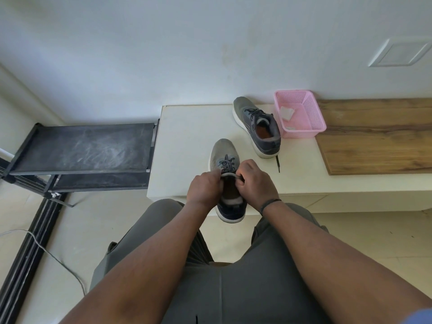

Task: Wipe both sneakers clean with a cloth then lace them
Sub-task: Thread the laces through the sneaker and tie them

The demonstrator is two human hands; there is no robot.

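I read step as lacing, near sneaker (pixel 224 157), front desk (pixel 187 127) edge, heel overhanging; left hand (pixel 205 185) and right hand (pixel 253 181) each pinching lace (pixel 226 163) ends at top eyelets, grip closed

Next, I judge: even pull, then knot

Grey upper, white sole, dark laces; far sneaker (pixel 257 127) beyond it, just beside pink basket (pixel 300 113), lace tip trailing
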